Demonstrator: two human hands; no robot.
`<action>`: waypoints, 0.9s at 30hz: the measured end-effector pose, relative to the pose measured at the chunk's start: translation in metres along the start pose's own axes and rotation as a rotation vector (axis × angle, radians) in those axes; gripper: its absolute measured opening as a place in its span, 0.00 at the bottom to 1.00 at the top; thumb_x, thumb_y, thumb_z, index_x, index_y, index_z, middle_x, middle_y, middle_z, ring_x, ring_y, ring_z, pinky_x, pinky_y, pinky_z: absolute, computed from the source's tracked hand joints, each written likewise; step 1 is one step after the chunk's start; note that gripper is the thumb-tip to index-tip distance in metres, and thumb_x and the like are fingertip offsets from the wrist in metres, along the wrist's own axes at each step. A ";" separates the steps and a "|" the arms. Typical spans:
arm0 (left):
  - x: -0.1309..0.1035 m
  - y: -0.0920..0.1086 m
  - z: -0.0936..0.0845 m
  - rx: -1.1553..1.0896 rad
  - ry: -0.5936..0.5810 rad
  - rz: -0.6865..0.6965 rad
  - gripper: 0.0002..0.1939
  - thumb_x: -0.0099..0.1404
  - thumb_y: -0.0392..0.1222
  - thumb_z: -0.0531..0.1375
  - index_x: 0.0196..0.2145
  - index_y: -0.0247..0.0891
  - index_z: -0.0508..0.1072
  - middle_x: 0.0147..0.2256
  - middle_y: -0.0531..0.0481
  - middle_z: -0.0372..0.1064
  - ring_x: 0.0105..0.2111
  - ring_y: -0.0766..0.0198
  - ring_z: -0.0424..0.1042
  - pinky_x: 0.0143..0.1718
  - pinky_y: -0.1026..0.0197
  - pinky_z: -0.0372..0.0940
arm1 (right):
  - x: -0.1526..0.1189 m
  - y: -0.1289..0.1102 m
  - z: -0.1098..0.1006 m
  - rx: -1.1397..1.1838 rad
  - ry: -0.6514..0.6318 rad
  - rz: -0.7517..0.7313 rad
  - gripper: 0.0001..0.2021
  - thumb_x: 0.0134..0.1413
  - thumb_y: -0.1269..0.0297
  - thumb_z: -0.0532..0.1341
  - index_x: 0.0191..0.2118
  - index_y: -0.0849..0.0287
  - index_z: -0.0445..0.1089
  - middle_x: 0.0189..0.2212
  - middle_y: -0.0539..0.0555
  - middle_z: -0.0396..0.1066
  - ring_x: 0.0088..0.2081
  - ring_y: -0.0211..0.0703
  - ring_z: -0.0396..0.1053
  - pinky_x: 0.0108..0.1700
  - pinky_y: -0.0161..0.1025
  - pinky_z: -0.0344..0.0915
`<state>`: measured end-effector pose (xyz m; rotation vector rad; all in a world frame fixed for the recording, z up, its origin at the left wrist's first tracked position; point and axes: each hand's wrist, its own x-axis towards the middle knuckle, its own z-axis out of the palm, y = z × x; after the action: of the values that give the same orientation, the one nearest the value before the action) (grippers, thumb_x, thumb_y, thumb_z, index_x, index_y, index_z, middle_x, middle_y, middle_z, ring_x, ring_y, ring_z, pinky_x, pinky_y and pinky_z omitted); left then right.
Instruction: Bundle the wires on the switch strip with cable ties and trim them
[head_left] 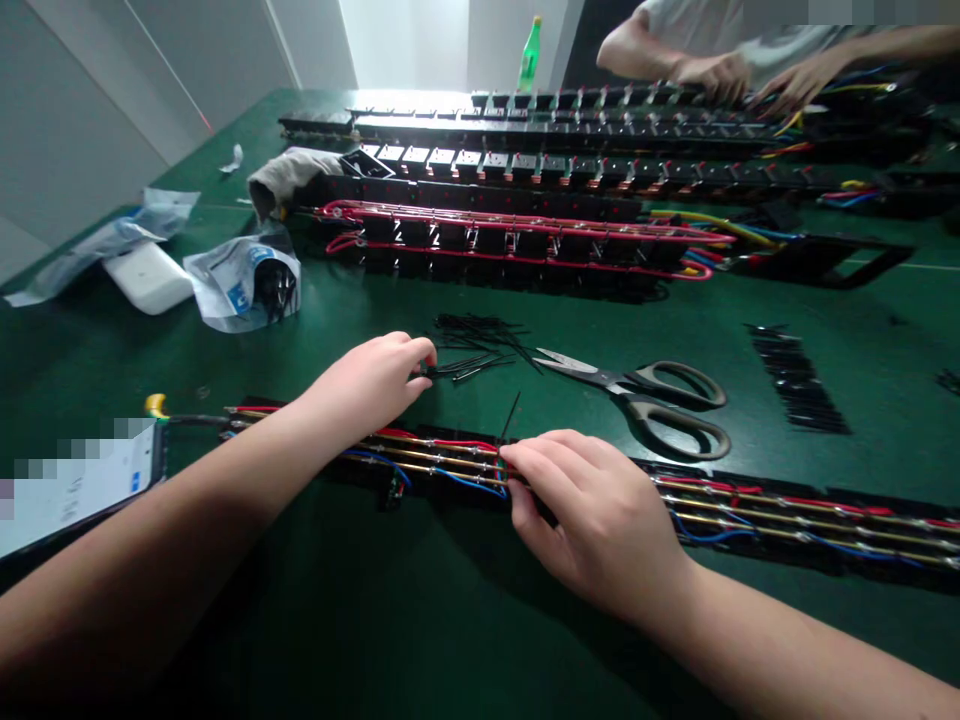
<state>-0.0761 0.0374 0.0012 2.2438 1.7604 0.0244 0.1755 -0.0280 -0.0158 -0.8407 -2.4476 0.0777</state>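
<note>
Along the near side of the table runs a long black strip with brass-coloured rods and red and blue wires. My right hand bends over its middle, thumb and fingertips closed at a black cable tie that sticks up from the strip. The fingertips partly hide where the tie meets the rods. Beyond the strip, my left hand is pinched on the ends of a few loose cable ties. Behind them lies a pile of cable ties. Scissors rest to the right, blades toward the pile.
Several similar wired assemblies stretch across the back. A row of black ties lies right. Plastic bags, a white case and a phone are left. Another person's hands work behind; a green bottle stands there.
</note>
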 end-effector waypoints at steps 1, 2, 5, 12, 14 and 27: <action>0.001 0.001 0.002 -0.004 0.003 -0.008 0.12 0.66 0.42 0.57 0.45 0.39 0.73 0.38 0.49 0.73 0.38 0.59 0.72 0.40 0.59 0.64 | 0.000 0.000 0.000 0.000 -0.003 0.002 0.07 0.61 0.70 0.59 0.41 0.64 0.72 0.35 0.55 0.77 0.36 0.44 0.71 0.40 0.42 0.68; 0.001 0.001 0.004 -0.008 0.002 -0.015 0.10 0.66 0.41 0.57 0.44 0.39 0.73 0.36 0.50 0.73 0.37 0.59 0.72 0.39 0.59 0.63 | -0.001 0.000 0.000 0.003 -0.005 0.004 0.07 0.61 0.70 0.59 0.41 0.64 0.73 0.35 0.55 0.77 0.36 0.44 0.71 0.40 0.42 0.68; 0.001 -0.001 0.005 -0.005 0.005 -0.013 0.07 0.65 0.39 0.56 0.38 0.39 0.73 0.33 0.50 0.71 0.35 0.60 0.70 0.36 0.59 0.61 | -0.001 -0.001 0.001 0.011 -0.011 0.008 0.07 0.61 0.70 0.58 0.42 0.64 0.73 0.35 0.55 0.77 0.37 0.44 0.72 0.40 0.42 0.68; -0.003 0.000 0.005 0.012 0.051 0.018 0.04 0.63 0.39 0.55 0.32 0.39 0.69 0.33 0.49 0.67 0.31 0.61 0.65 0.33 0.59 0.58 | 0.000 0.000 0.001 0.012 -0.024 0.011 0.07 0.61 0.70 0.58 0.42 0.64 0.73 0.35 0.55 0.77 0.37 0.44 0.72 0.40 0.42 0.68; -0.003 0.000 0.005 0.011 0.060 0.026 0.04 0.62 0.39 0.54 0.31 0.39 0.68 0.32 0.50 0.67 0.31 0.62 0.64 0.33 0.59 0.57 | 0.000 0.001 0.000 0.011 -0.022 0.008 0.08 0.61 0.70 0.58 0.42 0.64 0.73 0.35 0.55 0.77 0.36 0.44 0.72 0.40 0.42 0.69; -0.035 0.038 -0.009 -0.085 0.336 0.289 0.08 0.68 0.38 0.54 0.34 0.36 0.71 0.32 0.51 0.70 0.33 0.63 0.68 0.36 0.60 0.60 | -0.003 0.001 -0.001 0.049 0.089 -0.025 0.19 0.59 0.72 0.60 0.56 0.69 0.64 0.42 0.59 0.76 0.41 0.47 0.72 0.42 0.45 0.71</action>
<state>-0.0502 -0.0023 0.0243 2.5234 1.5266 0.5541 0.1785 -0.0289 -0.0164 -0.7750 -2.3630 0.0891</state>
